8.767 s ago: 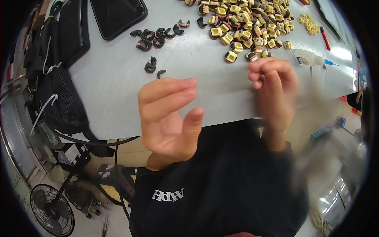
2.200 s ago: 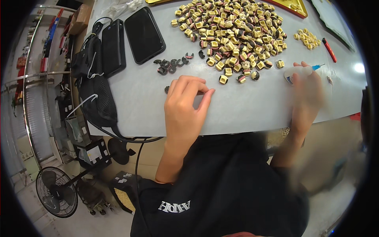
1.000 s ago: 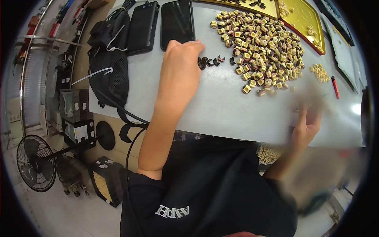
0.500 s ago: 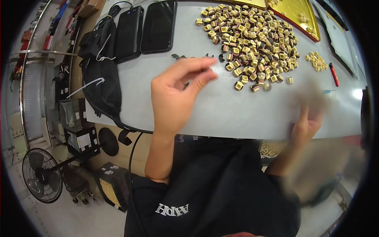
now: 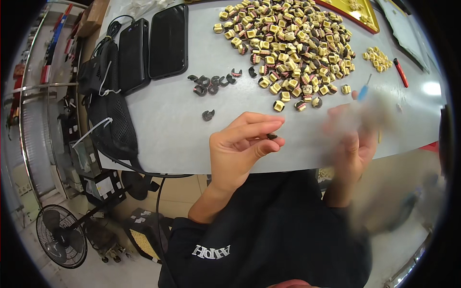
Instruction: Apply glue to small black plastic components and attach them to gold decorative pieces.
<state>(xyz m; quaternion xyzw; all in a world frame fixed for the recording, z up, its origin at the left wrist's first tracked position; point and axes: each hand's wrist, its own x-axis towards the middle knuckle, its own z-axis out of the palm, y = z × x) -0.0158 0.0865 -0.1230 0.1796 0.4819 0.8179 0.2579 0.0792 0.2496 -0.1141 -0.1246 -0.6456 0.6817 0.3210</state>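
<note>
My left hand (image 5: 242, 150) is pinched on a small dark piece (image 5: 272, 137) above the table's near side. The piece is partly covered by thumb and fingers. My right hand (image 5: 354, 141) is to its right, partly hidden by a hazy smear. From it a blue tip with a thin metal needle (image 5: 363, 92) points upward; what the tip is attached to is blurred. Beyond both hands spreads a pile of small cream and black pieces (image 5: 293, 43), some with pink strips. Left of it lie several dark curved pieces (image 5: 213, 84), with one (image 5: 208, 115) apart and nearer me.
A phone (image 5: 168, 41), a black box-shaped device (image 5: 133, 55) and a black mesh pouch (image 5: 115, 125) lie at the left. Cream pieces (image 5: 377, 58) and a red pen-like tool (image 5: 400, 73) lie at the right, below a yellow tray (image 5: 374, 21). A fan (image 5: 61, 235) stands lower left.
My left hand has moved right and nearer me, away from the dark curved pieces, and a dark piece now shows in its pinch. My right hand has come left, its needle now pointing up.
</note>
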